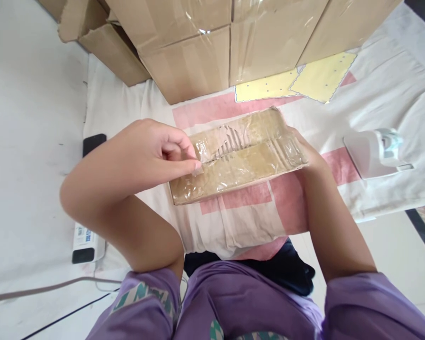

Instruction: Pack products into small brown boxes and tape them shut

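A small, flat cardboard box is held slightly tilted above the cloth-covered table. Clear tape covers much of its top, and along the seam a torn patch bares ridged cardboard. At the box's left end, my left hand is closed, with thumb and fingertips pinching a bit of clear tape against the top. My right hand grips the right end; most of its fingers are hidden behind and beneath the box.
Large taped cartons stand along the back, with an open-flapped carton at the left. Two yellow sheets lie before them. A white plastic device sits at right. Another white device and cables are at left.
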The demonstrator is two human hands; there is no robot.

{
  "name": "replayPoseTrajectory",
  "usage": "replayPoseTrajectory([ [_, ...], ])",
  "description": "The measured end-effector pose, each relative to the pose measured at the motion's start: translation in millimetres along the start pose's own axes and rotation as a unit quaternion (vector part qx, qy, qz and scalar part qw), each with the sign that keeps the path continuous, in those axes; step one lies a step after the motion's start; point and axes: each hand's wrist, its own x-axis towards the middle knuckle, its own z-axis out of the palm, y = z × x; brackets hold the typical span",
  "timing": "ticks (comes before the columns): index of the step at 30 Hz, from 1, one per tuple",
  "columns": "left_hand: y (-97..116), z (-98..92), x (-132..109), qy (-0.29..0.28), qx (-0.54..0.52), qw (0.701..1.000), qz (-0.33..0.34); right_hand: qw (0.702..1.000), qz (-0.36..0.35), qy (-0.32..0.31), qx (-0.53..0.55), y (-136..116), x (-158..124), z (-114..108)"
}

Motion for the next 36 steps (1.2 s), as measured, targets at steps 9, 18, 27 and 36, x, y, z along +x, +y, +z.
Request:
replayPoseTrajectory([
  [9,-5.7,1.3,6.4,-0.01,0.002,1.0,0.019,1.0,0.016,0.018,0.001,6.4,0.9,-2.1],
  [18,-5.7,5.0,10.1,-0.024,0.001,0.999,0.034,1.0,0.017,0.02,0.009,2.5,-0.9,0.2],
  [27,-9.5,4.6,11.6,0.007,0.033,0.999,0.021,1.0,0.004,-0.012,-0.002,-8.0,-2.2,3.4],
  [36,-16.0,4.6,13.2,0.055,0.042,0.998,0.008,1.0,0.008,-0.02,-0.007,-9.7,-2.4,4.8],
])
